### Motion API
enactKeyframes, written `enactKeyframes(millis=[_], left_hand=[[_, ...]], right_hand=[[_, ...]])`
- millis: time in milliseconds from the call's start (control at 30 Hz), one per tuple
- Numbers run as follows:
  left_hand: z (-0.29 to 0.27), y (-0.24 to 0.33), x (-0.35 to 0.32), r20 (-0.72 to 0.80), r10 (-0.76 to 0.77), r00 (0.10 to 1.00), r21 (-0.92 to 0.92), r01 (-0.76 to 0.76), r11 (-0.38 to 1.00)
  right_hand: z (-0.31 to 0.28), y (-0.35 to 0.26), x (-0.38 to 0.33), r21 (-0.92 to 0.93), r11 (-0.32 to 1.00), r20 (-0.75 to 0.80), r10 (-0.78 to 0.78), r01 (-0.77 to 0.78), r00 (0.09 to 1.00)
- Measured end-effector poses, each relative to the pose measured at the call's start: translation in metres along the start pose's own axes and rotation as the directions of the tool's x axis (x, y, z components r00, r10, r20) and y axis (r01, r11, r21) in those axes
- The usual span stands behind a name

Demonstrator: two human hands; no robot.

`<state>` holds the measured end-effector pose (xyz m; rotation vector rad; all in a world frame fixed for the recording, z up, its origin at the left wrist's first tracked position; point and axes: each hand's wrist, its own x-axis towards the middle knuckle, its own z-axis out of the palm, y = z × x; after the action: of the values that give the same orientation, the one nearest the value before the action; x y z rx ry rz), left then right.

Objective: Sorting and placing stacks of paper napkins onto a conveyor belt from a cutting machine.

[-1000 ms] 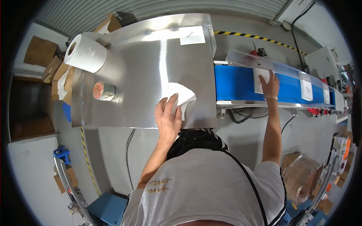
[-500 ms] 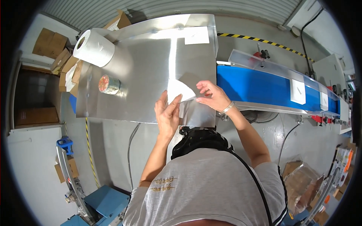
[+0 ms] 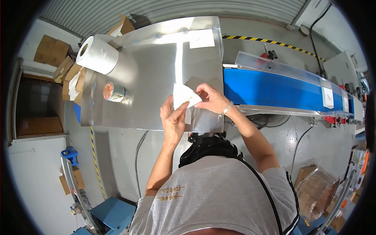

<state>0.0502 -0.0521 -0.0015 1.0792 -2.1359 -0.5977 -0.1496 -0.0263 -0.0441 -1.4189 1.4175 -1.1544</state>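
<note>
A white, roughly triangular folded sheet [image 3: 182,93], paper or cloth, is raised over the near right part of the metal table. My left hand [image 3: 173,118] pinches its lower left edge between thumb and fingers. At its right corner, my right hand [image 3: 212,99] grips with thumb and fingertips closed on it. Another pale flat piece [image 3: 188,116] shows partly beside my left hand; the hand and the raised sheet hide the rest.
The shiny metal table [image 3: 147,84] carries a large white roll [image 3: 102,54], a clear jar-like container [image 3: 114,92] with reddish contents and a flat white packet [image 3: 202,38]. On the right, a blue conveyor belt [image 3: 266,88] carries white packets [image 3: 327,96] between side guides.
My right hand has moved left and closed on the sheet's right corner. The white packets on the belt have travelled farther right. My left hand keeps its hold.
</note>
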Motion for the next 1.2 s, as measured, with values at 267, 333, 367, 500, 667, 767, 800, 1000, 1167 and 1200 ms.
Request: enactKeyframes(millis=[267,333,367,500,667,767,800,1000,1167,1200], left_hand=[[-0.004,0.003,0.002,0.006,-0.065,0.998,-0.043,0.065,0.997],[-0.005,0.0,0.002,0.024,-0.045,0.999,-0.035,0.046,0.998],[-0.006,-0.002,0.002,0.044,-0.028,0.999,-0.024,0.029,0.999],[-0.006,-0.004,0.003,0.05,0.015,0.999,-0.013,-0.015,1.0],[-0.009,0.01,0.008,-0.008,-0.073,0.997,-0.022,0.073,0.997],[-0.01,0.013,0.011,-0.036,-0.11,0.993,-0.033,0.109,0.994],[-0.01,0.007,0.009,-0.049,-0.121,0.991,-0.031,0.12,0.992],[-0.004,-0.009,0.008,-0.079,-0.049,0.996,-0.006,0.048,0.999],[-0.005,-0.008,0.009,-0.087,-0.041,0.995,-0.001,0.041,0.999],[-0.004,-0.009,0.009,-0.08,-0.037,0.996,-0.002,0.036,0.999]], right_hand=[[0.0,0.001,0.0,-0.017,0.997,0.039,-0.081,0.081,0.996],[0.0,0.003,-0.002,-0.016,0.995,0.01,-0.097,0.097,0.995],[-0.001,-0.003,-0.003,0.011,0.999,0.018,-0.045,0.045,0.999],[-0.001,-0.007,-0.002,0.101,0.995,0.061,-0.01,0.004,0.998],[-0.011,0.0,-0.008,-0.039,0.992,0.003,-0.116,0.116,0.993],[-0.035,0.043,-0.027,0.073,0.994,-0.196,0.092,-0.079,0.976],[-0.047,0.035,-0.034,0.308,0.935,-0.257,0.261,-0.177,0.931],[-0.167,0.09,-0.089,-0.134,0.773,-0.84,0.244,-0.62,0.485],[-0.134,0.034,-0.073,-0.691,0.629,-0.606,-0.236,-0.356,0.76],[-0.116,0.025,-0.061,-0.57,0.816,-0.458,-0.221,-0.093,0.861]])
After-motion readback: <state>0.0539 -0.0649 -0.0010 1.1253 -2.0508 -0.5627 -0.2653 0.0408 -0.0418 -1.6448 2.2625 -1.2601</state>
